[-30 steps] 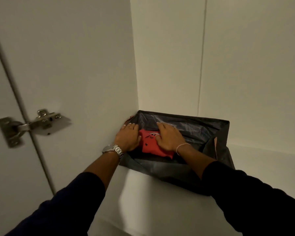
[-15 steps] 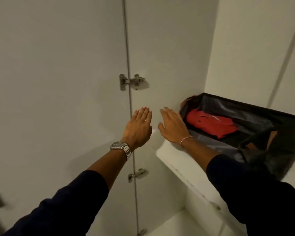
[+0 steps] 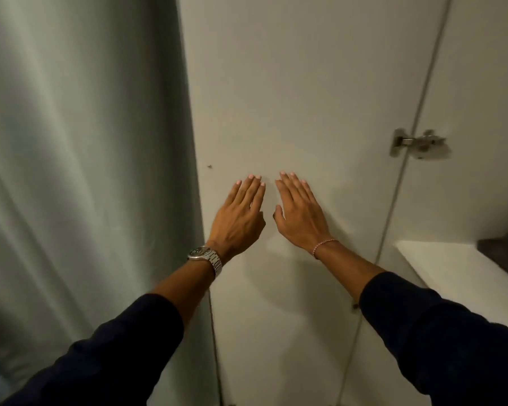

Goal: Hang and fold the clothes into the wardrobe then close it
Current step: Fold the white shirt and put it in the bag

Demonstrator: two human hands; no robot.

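Both grips, left hand (image 3: 241, 212) and right hand (image 3: 301, 213), are spread flat, empty, over the open wardrobe door (image 3: 291, 98), so they should probably grab its free edge and swing it shut smoothly.

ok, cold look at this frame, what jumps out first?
Two flat hands mid-frame in front of the open white wardrobe door: the left hand, with a silver watch on its wrist, and the right hand, with a thin bracelet. Neither holds anything. A grey-green curtain fills the left side; a metal hinge sits at right, above a white shelf.
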